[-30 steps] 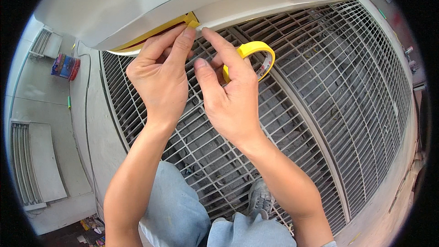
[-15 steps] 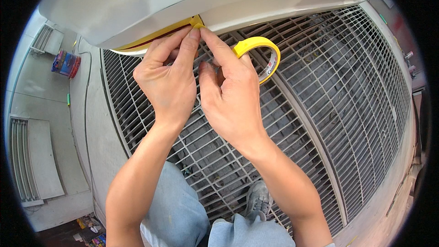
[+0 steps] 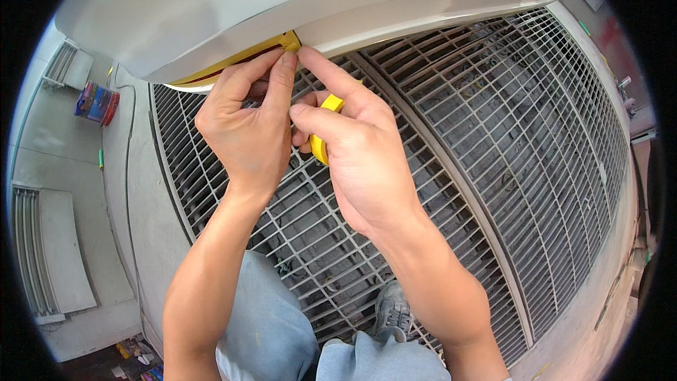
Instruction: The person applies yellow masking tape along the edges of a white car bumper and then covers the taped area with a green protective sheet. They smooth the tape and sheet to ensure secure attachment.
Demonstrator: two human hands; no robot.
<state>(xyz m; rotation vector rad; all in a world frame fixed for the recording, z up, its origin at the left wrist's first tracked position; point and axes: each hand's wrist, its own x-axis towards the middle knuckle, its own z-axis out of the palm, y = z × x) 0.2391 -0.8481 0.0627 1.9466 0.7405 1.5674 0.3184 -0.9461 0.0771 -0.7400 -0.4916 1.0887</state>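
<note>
Your left hand (image 3: 243, 130) has thumb and index fingers pinched together on the end of the yellow tape strip (image 3: 243, 54), which lies along the lower edge of the pale panel (image 3: 423, 0). Your right hand (image 3: 367, 152) curls thumb and lower fingers loosely round the yellow tape roll (image 3: 319, 148), just below the strip and above the metal grating (image 3: 465, 194), its index finger stretched out beside the strip's end.

Yellow tape roll (image 3: 319, 149), grey gridded grating (image 3: 522, 134)
</note>
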